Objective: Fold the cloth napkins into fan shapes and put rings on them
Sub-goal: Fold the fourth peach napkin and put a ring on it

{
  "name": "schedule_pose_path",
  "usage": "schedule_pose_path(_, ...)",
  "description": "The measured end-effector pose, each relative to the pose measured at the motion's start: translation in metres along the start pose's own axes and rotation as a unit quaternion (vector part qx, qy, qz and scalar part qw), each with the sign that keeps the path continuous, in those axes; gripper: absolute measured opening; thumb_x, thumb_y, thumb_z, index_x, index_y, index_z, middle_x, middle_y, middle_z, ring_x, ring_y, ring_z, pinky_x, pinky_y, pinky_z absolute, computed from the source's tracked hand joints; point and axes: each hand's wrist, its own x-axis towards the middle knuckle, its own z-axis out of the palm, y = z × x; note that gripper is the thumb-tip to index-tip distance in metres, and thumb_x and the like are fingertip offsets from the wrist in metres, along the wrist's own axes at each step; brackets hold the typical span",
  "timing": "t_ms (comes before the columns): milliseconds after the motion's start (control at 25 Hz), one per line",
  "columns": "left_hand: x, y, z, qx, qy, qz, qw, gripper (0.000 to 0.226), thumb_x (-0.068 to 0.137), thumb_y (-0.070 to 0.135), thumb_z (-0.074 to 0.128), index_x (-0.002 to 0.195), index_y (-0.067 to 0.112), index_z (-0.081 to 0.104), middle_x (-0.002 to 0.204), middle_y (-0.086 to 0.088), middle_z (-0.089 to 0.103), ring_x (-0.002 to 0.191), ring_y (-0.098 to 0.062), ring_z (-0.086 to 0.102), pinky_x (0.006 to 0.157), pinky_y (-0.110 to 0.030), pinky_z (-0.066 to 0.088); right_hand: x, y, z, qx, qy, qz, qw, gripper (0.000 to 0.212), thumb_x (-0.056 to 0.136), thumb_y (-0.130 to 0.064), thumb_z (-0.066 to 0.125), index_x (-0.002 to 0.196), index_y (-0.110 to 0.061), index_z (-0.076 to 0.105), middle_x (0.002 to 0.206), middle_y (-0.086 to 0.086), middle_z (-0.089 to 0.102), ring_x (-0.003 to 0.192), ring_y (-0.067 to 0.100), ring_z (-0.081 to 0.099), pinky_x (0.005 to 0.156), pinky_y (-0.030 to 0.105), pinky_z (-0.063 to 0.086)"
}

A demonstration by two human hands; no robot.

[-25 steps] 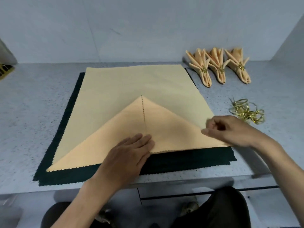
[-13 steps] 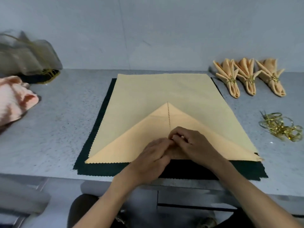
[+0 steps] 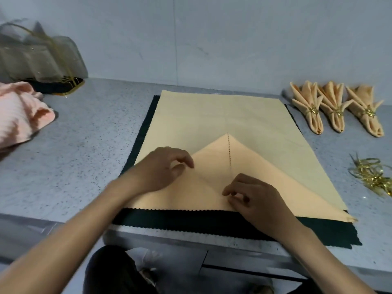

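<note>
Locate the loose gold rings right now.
In the head view, the loose gold rings lie in a tangle on the grey counter at far right, in front of three ringed fan napkins.
</note>
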Motion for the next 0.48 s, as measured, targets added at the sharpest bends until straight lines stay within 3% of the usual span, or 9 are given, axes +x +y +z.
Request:
schedule_pose_path(120,0.002,-0.04,-0.021,0.021,-0.075,0.079,0.994,0.041,0.09,0.003,0.054,0.094,0.039,0.072,0.116,0.018,0.066,0.116,-0.009,0.056,0.096,-0.037,0.049,0.0,-0.001,0.003,0.007,-0.013,-0.029,0.999,0.015,0.089,-0.016,0.067,0.091,-0.031,0.071,0.093,-0.022,0.059,0.071,-0.012,0.049,0.06,0.018,0.045)
schedule_pose_path(280,0.009,-0.053,-0.038,-0.011,-0.191,0.068,0.979,0.058,0.081,-0.019,0.05,0.102,0.029,0.076,0.131,0.023,0.059,0.131,-0.004,0.044,0.104,-0.019,0.04,-0.002,0.001,0.001,0.009,-0.025,-0.029,0.999,0.012,0.09,-0.023,0.065,0.093,-0.031,0.073,0.094,-0.023,0.059,0.073,-0.006,0.054,0.06,0.016,0.046)
schedule_pose_path(400,0.016,-0.059,-0.045,-0.021,-0.252,0.063,0.965,0.045,0.087,-0.006,0.064,0.107,0.033,0.076,0.134,0.024,0.056,0.134,-0.002,0.041,0.107,-0.018,0.037,-0.002,0.002,0.001,0.034,-0.034,-0.002,0.999,0.01,0.089,-0.024,0.069,0.092,-0.031,0.075,0.093,-0.021,0.059,0.071,0.003,0.058,0.059,0.013,0.041)
schedule_pose_path(480,0.016,-0.058,-0.042,-0.043,-0.223,0.062,0.972,0.024,0.088,0.012,0.071,0.103,0.031,0.077,0.129,0.018,0.062,0.127,-0.004,0.05,0.104,-0.02,0.041,-0.003,0.002,0.002,0.043,-0.031,0.013,0.999,0.01,0.089,-0.025,0.069,0.092,-0.031,0.076,0.09,-0.019,0.059,0.072,0.003,0.058,0.06,0.01,0.038)
